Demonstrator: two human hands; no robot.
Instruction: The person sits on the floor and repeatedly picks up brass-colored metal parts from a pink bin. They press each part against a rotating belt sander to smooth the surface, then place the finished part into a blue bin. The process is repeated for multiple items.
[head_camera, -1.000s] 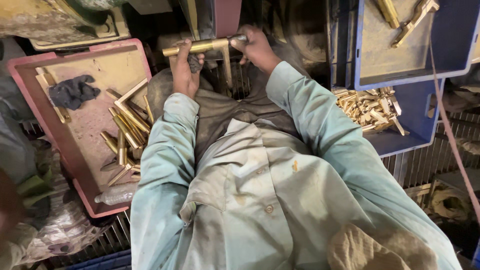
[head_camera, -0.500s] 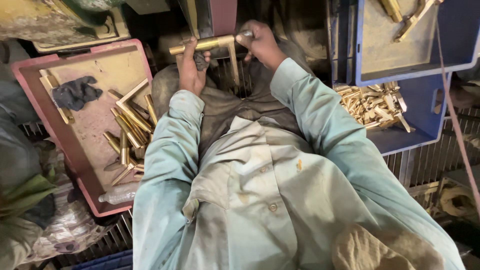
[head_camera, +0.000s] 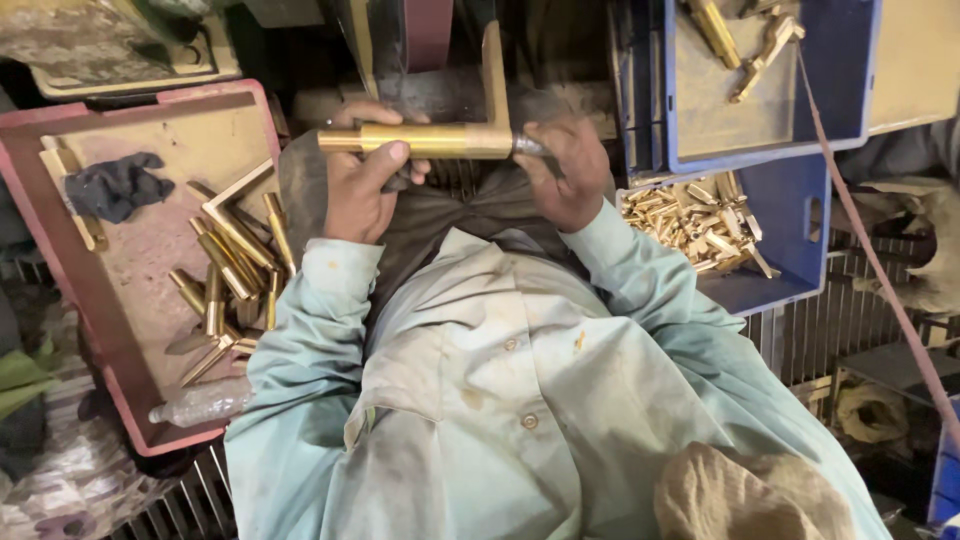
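Both hands grip one brass pipe (head_camera: 430, 140) — left hand (head_camera: 362, 185) at its left end, right hand (head_camera: 560, 170) at its right. Pink tray (head_camera: 120, 290) of brass pieces lies left.

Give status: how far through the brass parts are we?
Done, apparently: small brass pieces piled in the blue crate. In hand: left hand and right hand hold a brass tube at the belt. Left: tubes lying in the red tray.

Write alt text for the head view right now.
Both hands hold a brass L-shaped pipe fitting level in front of the chest, left hand and right hand at its ends. A red tray of brass parts sits left, a blue crate right.
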